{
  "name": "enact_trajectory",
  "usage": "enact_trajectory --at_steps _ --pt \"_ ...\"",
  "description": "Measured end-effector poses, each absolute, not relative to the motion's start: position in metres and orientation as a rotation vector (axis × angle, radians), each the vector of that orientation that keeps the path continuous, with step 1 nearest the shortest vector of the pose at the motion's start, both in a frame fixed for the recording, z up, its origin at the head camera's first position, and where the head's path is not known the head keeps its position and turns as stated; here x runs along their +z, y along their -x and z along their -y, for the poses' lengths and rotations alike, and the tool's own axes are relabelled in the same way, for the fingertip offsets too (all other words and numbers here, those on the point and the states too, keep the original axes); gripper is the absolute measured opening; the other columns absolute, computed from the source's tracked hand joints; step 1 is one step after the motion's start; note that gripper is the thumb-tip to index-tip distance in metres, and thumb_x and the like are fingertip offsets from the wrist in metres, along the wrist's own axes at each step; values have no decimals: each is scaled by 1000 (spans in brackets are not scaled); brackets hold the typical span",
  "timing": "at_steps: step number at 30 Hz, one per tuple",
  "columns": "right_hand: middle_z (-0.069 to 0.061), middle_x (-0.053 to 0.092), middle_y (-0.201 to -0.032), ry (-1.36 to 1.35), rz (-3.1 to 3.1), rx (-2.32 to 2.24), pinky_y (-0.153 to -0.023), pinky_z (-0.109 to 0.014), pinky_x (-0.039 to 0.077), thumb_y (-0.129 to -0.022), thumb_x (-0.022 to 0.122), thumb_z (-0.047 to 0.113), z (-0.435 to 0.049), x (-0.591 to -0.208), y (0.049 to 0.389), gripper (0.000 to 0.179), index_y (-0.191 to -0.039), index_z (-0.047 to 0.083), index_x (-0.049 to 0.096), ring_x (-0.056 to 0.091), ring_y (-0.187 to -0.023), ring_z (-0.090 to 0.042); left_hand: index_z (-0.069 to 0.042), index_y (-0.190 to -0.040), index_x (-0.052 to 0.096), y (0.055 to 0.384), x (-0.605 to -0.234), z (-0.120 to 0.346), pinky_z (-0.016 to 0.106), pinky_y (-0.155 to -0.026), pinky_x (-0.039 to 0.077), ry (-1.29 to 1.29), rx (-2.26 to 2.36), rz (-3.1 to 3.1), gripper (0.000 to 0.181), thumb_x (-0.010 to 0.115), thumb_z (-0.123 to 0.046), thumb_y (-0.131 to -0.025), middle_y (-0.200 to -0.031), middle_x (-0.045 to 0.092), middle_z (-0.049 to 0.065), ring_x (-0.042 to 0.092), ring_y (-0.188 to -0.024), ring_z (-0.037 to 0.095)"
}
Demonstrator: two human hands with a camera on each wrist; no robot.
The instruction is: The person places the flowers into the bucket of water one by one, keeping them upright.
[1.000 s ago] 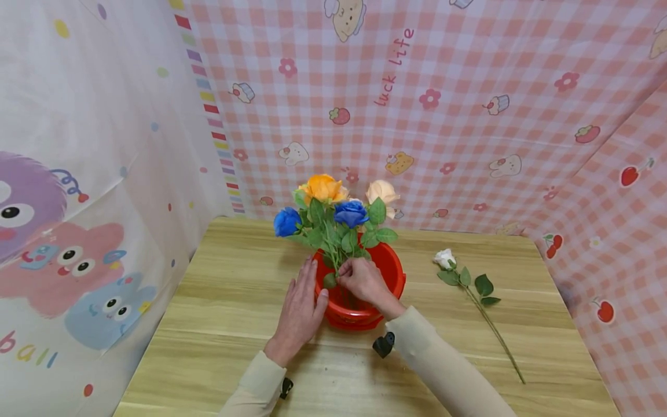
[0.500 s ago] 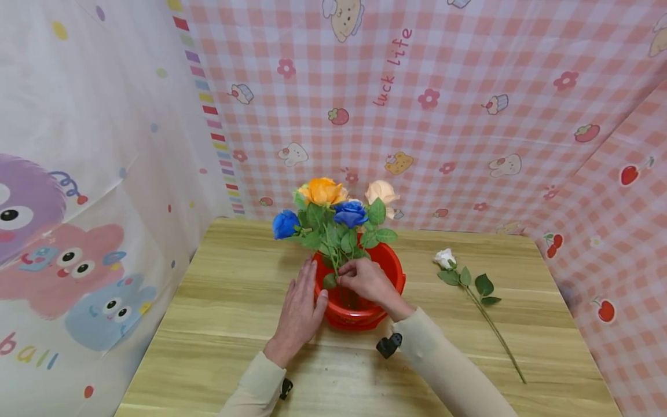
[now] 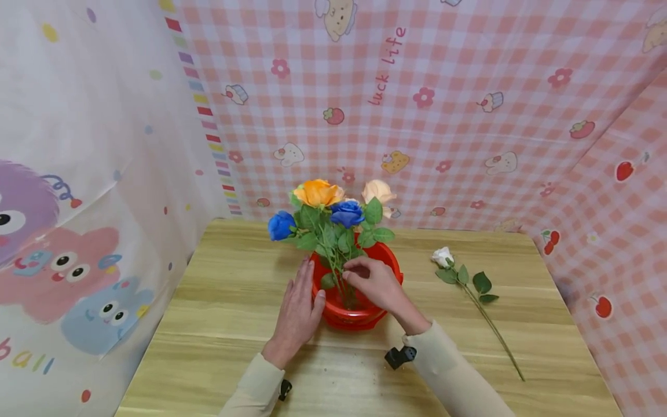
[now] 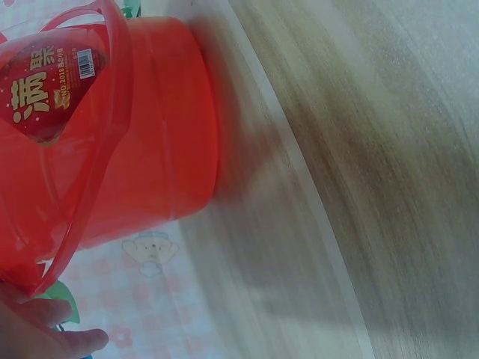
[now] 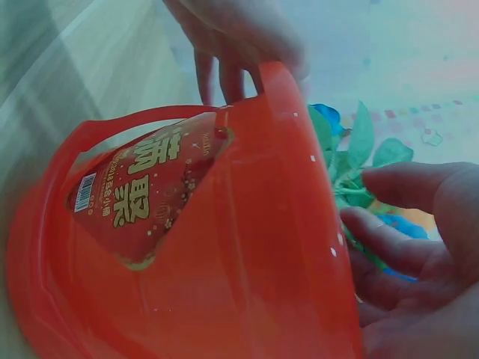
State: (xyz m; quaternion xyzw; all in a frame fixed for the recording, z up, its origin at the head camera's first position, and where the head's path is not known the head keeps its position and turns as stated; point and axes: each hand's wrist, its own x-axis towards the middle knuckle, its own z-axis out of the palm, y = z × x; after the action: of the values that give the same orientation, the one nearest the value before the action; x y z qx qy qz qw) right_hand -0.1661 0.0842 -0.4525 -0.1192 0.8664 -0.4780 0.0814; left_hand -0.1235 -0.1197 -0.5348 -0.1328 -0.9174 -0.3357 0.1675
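A red plastic bucket (image 3: 394, 267) stands on the table holding several artificial roses: an orange rose (image 3: 318, 193), two blue roses (image 3: 347, 214) and a peach rose (image 3: 378, 190), with green leaves. My left hand (image 3: 298, 315) rests against the bucket's left side and rim, fingers straight. Over the bucket's opening, my right hand (image 3: 377, 284) is close beside the stems (image 3: 337, 278), thumb and forefinger slightly parted. The right wrist view has its fingers (image 5: 397, 239) at the leaves behind the rim. A label and folded-down handle (image 4: 122, 75) show on the bucket's front.
A single white rose (image 3: 443, 256) lies on the wooden table (image 3: 234, 278) to the right, its long stem pointing toward the front. Patterned cloths hang behind and at both sides, including a pink checked cloth (image 3: 458, 69).
My right hand has drawn back slightly to the right from the stems, and its fingertips have parted. The left hand stays against the bucket. The head view has shifted slightly.
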Motion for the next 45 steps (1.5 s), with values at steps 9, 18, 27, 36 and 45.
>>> enact_trajectory --at_steps 9,18,27,36,45 --pt "-5 74 -111 339 -2538 -1708 -92 -39 56 -99 70 21 -104 -451 157 24 -117 5 74 69 -102 -21 -1 -163 26 124 -535 120 66 -118 28 368 -957 2604 67 52 -20 -105 -169 26 15 30 -154 32" --pt "-10 74 -113 233 -2575 -1814 -91 -35 55 -101 68 25 -126 -453 152 26 -117 5 74 67 -102 -22 0 -163 27 124 -536 119 65 -118 28 373 -958 2596 66 52 -19 -105 -169 26 16 30 -153 33" --pt "-12 73 -119 189 -2550 -1906 -93 -25 53 -103 65 27 -145 -462 150 30 -119 4 74 67 -110 -24 0 -163 26 124 -536 119 65 -118 28 378 -954 2597 66 52 -18 -105 -169 27 17 30 -154 33" --pt "-18 72 -120 253 -2524 -2050 -90 -19 54 -104 64 20 -166 -470 149 30 -120 -4 71 68 -109 -30 0 -162 27 124 -535 119 66 -118 28 377 -962 2597 66 52 -19 -105 -168 27 18 30 -153 33" --pt "-17 71 -122 249 -2676 -1980 -87 -16 52 -104 64 20 -196 -481 146 28 -121 -1 72 65 -102 -4 1 -162 27 124 -536 119 66 -117 28 379 -965 2594 66 53 -18 -104 -167 29 21 30 -153 34"
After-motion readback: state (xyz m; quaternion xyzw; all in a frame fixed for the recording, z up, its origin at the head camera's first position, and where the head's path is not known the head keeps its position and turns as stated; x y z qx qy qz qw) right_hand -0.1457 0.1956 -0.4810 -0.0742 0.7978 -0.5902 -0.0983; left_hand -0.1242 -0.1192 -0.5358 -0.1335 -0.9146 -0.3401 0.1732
